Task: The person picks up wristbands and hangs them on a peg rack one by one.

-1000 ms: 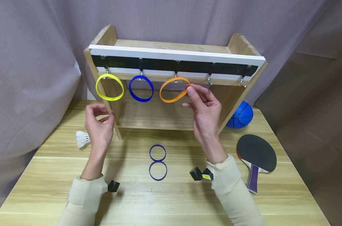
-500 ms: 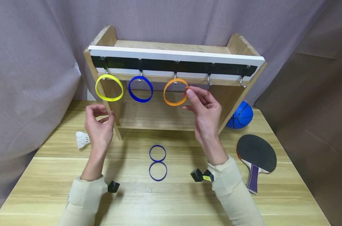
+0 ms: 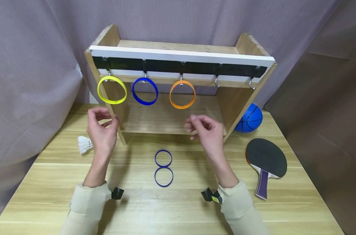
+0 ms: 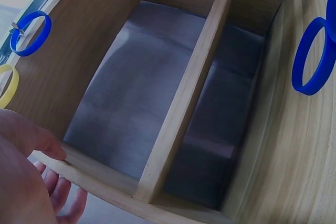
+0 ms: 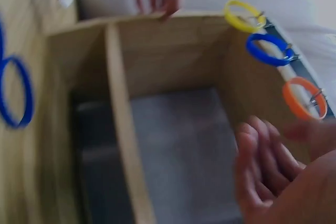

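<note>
An orange silicone wristband (image 3: 182, 94) hangs from the middle hook of the wooden shelf (image 3: 172, 114). To its left, a blue wristband (image 3: 145, 91) and a yellow wristband (image 3: 111, 90) hang on their own hooks. My right hand (image 3: 208, 133) is below and right of the orange band, fingers loosely bent, holding nothing. With my left hand (image 3: 103, 129) I grip the front edge of the shelf's left side panel (image 4: 94, 179), thumb inside and fingers outside in the left wrist view. Two dark blue wristbands (image 3: 163, 176) lie touching on the table before the shelf.
Two bare hooks (image 3: 217, 81) are at the right of the rail. A shuttlecock (image 3: 85, 144) lies left of the shelf. On the right are a blue ball (image 3: 250, 118) and a table tennis bat (image 3: 266, 158). Curtains (image 3: 178, 19) surround the table.
My right hand has let go of the orange wristband and dropped down toward me. The band, earlier pulled out of shape, now hangs round from its hook. My left hand has stayed put.
</note>
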A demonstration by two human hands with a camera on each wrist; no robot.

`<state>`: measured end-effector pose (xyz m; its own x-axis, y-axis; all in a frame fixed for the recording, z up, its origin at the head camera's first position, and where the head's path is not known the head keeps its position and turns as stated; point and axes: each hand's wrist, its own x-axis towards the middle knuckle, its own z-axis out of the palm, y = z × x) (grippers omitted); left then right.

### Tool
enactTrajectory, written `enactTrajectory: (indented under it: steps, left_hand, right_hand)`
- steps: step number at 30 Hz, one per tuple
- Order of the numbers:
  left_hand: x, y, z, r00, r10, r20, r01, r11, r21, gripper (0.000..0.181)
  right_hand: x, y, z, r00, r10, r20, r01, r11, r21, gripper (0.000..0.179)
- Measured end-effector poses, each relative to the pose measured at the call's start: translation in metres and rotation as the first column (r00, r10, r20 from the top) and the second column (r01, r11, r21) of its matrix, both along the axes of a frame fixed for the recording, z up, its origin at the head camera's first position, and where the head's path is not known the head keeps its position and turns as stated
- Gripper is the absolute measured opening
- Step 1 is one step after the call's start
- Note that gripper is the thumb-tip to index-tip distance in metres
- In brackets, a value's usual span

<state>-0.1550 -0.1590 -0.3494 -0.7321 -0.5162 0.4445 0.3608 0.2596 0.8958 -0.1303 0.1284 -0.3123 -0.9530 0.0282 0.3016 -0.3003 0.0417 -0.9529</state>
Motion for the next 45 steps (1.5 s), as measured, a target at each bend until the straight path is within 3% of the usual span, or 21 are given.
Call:
enactTrajectory:
  steps: [1, 2, 4, 7, 12, 15, 18, 23, 27, 32, 36, 40, 45]
  left_hand:
    - [0.003, 0.002, 0.004, 1.0, -0.002, -0.002, 0.002, 1.0, 0.0, 0.029]
    - [0.006, 0.004, 0.008, 1.0, -0.005, -0.003, 0.005, 1.0, 0.001, 0.029]
    - [0.013, 0.008, 0.017, 1.0, -0.007, -0.003, 0.007, 1.0, 0.002, 0.03]
    - [0.019, 0.012, 0.025, 1.0, -0.012, -0.004, 0.012, 1.0, 0.002, 0.03]
    - [0.019, 0.013, 0.025, 1.0, -0.011, -0.013, 0.011, 1.0, -0.004, 0.03]
    - [0.018, 0.013, 0.025, 1.0, -0.012, -0.017, 0.011, 1.0, -0.002, 0.03]
    - [0.018, 0.013, 0.026, 1.0, -0.016, -0.017, 0.016, 1.0, 0.0, 0.03]
    - [0.018, 0.013, 0.027, 1.0, -0.02, -0.016, 0.02, 1.0, -0.002, 0.03]
    - [0.018, 0.013, 0.026, 1.0, -0.018, -0.011, 0.018, 1.0, 0.0, 0.03]
    - [0.018, 0.012, 0.027, 1.0, -0.022, -0.005, 0.022, 1.0, -0.005, 0.03]
    - [0.018, 0.012, 0.028, 1.0, -0.022, 0.002, 0.022, 1.0, -0.007, 0.03]
    - [0.02, 0.012, 0.029, 1.0, -0.024, 0.009, 0.024, 1.0, -0.005, 0.03]
    - [0.02, 0.012, 0.028, 1.0, -0.015, 0.021, 0.015, 1.0, 0.0, 0.028]
  right_hand:
    - [0.002, 0.001, -0.006, 0.998, 0.034, 0.048, -0.039, 0.992, 0.12, 0.024]
    - [0.004, 0.001, -0.012, 0.994, 0.062, 0.092, -0.083, 0.967, 0.241, 0.022]
    - [0.007, 0.0, -0.027, 0.983, 0.078, 0.165, -0.146, 0.88, 0.453, 0.018]
    - [0.005, -0.001, -0.058, 0.981, 0.053, 0.185, -0.163, 0.741, 0.651, 0.012]
    - [0.003, -0.009, -0.09, 0.985, -0.009, 0.17, -0.132, 0.589, 0.798, 0.011]
    - [0.001, -0.014, -0.102, 0.987, -0.018, 0.159, -0.126, 0.526, 0.841, 0.017]
    - [0.0, -0.019, -0.11, 0.992, -0.027, 0.121, -0.093, 0.488, 0.868, 0.021]
    - [-0.003, -0.027, -0.115, 0.994, -0.044, 0.096, -0.064, 0.472, 0.879, 0.02]
    - [-0.005, -0.028, -0.114, 0.988, -0.071, 0.138, -0.089, 0.47, 0.878, 0.01]
    - [-0.008, -0.011, -0.109, 0.975, -0.134, 0.177, -0.089, 0.492, 0.866, 0.006]
    - [-0.01, 0.001, -0.104, 0.969, -0.144, 0.202, -0.098, 0.528, 0.844, 0.007]
    - [-0.01, 0.006, -0.097, 0.976, -0.101, 0.195, -0.105, 0.568, 0.816, 0.007]
    - [-0.007, 0.011, -0.079, 0.988, 0.056, 0.142, -0.142, 0.676, 0.723, 0.008]
